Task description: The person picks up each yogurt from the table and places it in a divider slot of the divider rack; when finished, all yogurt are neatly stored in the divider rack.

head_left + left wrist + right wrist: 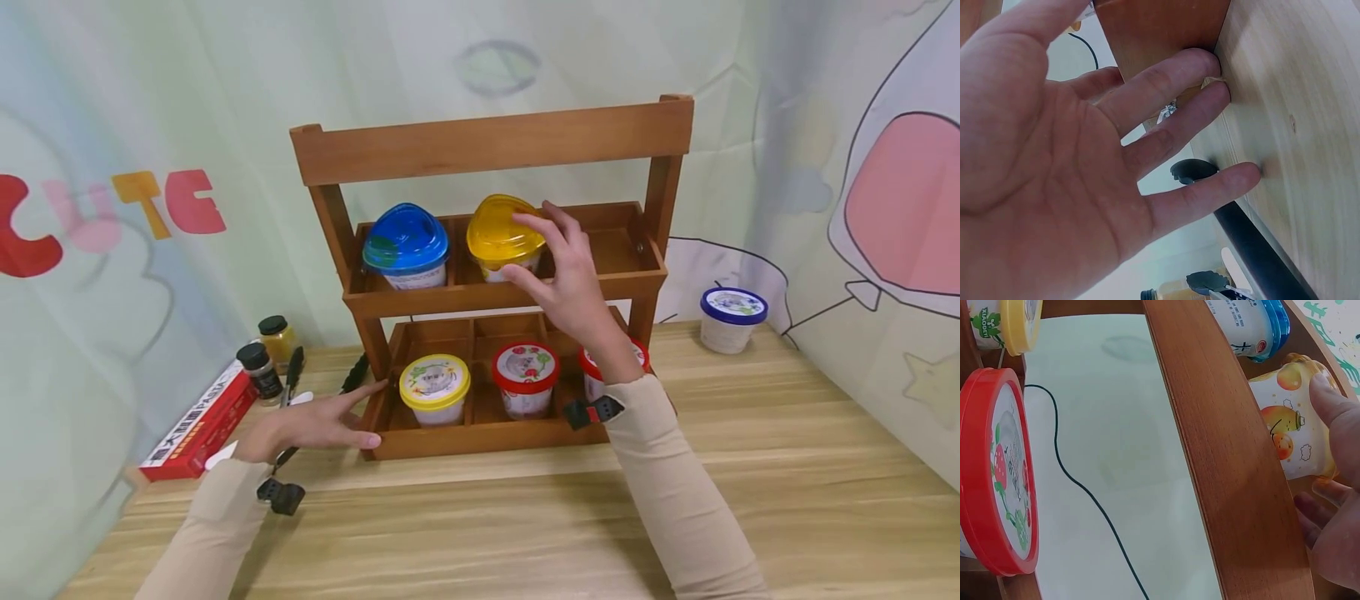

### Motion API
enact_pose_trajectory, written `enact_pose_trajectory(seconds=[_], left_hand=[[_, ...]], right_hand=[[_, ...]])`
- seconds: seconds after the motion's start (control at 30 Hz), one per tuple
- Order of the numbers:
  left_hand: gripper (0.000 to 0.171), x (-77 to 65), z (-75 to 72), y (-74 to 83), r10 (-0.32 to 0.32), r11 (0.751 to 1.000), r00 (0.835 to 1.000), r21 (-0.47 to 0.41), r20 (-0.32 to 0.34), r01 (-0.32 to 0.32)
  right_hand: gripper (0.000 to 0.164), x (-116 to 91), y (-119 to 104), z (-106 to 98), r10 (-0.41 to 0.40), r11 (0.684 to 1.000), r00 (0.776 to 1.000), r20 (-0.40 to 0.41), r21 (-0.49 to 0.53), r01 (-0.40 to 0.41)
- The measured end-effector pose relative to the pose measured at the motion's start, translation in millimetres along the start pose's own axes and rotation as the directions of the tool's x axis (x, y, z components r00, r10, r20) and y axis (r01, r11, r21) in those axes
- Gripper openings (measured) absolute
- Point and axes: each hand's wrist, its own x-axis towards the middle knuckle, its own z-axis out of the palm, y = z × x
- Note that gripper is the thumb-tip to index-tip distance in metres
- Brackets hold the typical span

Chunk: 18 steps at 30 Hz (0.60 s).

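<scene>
A brown wooden two-tier rack (491,142) stands on the table. My right hand (573,283) is at a cup with a yellow domed lid (504,229) in the upper tier's middle compartment. In the right wrist view, the thumb and curled fingers lie around the lid end of this fruit-printed cup (1288,422). A cup with a blue domed lid (407,242) sits to its left. My left hand (318,425) spreads its fingers against the rack's lower left side; the left wrist view shows its palm (1066,181) holding nothing.
Below are a yellow-lidded tub (435,383), a red-lidded tub (525,379) and another red-lidded tub (592,383), partly hidden by my right wrist. A blue-lidded tub (727,321) stands right. Left are a red box (198,425), spice jars (258,371) and black-tipped tongs (294,367).
</scene>
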Motion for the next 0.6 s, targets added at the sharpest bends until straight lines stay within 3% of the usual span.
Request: enact_pose_trajectory(seconds=[0.4, 0.6], left_hand=[[0.102, 0.0, -0.8, 1.4, -0.016, 1.000, 1.000, 0.000, -0.002, 0.016], [0.103, -1.1, -1.1, 1.9, -0.010, 1.000, 1.000, -0.007, -0.001, 0.010]], right_hand=[[0.060, -1, -2, -3, 0.009, 1.000, 0.999, 0.033, -0.025, -0.008], [0.071, -6, -5, -11, 0.013, 0.997, 0.997, 0.082, -0.077, -0.007]])
